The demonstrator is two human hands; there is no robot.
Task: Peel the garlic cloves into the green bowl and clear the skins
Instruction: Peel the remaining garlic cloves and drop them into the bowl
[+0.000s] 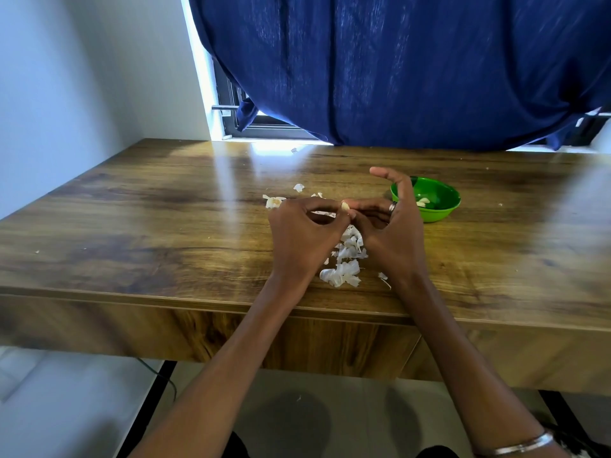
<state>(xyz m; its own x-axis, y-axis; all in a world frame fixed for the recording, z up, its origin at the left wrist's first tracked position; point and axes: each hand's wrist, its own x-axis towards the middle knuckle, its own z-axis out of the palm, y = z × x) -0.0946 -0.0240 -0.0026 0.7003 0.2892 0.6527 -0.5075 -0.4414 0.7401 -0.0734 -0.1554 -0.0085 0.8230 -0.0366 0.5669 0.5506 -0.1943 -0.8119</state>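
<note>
Room: pale wall at left, a window behind the far edge of the counter, mostly covered by a dark blue curtain (396,67) of slubby woven cloth hanging in folds.

Counter (132,226): wood-grain top, brown with darker patches, glossy enough to reflect window light; plain front edge with a matching apron below.

Green bowl (433,201): round, smooth, bright green, plastic-looking; stands right of centre, nearer the far edge than the front edge. Pale peeled cloves (423,202) lie inside it; their number cannot be told.

Garlic clove (345,206): small, cream-coloured, rounded, partly in its skin; held above the middle of the counter, left of the bowl, between the two hands.

Left hand (304,233): fingers curled, thumb and fingertips pinching the clove from the left.

Right hand (393,233): thumb and one finger pinch the same clove from the right; the index finger is raised and crosses in front of the bowl's near-left rim. A metal ring sits on one finger, a metal bangle (525,444) on the wrist.

Skins (345,259): thin, white, papery, curled flakes, heaped below and between the hands, reaching toward the front edge; one stray flake just right of the heap.

Further scraps (274,201): a few white pieces on the counter beyond the left hand, toward the far edge.
</note>
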